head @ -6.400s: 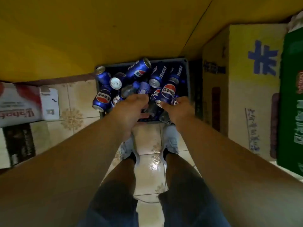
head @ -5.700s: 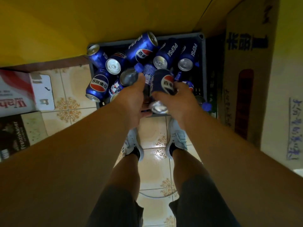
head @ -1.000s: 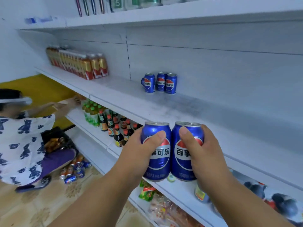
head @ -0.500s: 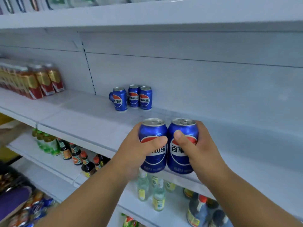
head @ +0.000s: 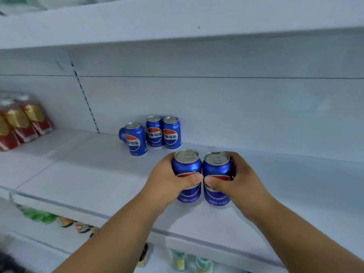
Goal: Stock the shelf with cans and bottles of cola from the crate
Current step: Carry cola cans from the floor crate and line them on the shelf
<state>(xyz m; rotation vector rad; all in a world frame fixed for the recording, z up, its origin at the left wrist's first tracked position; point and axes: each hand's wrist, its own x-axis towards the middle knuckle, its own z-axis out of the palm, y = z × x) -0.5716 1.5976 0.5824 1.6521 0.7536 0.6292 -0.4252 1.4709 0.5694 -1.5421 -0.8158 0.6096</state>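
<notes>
Far left on the white shelf [head: 74, 174], red-and-gold cartons [head: 21, 123], blurred. Further along, blue cola cans [head: 153, 133] stand by the back wall. Now the left hand [head: 169, 182], fingers wrapped around the left can [head: 187, 166], upright over the shelf, touching the right can [head: 216, 168], which the right hand [head: 236, 178] grips the same way.

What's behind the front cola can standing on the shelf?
Behind the front can, another blue can peeks out at its left. Most of it is covered, so whether it stands or lies is unclear.
</notes>
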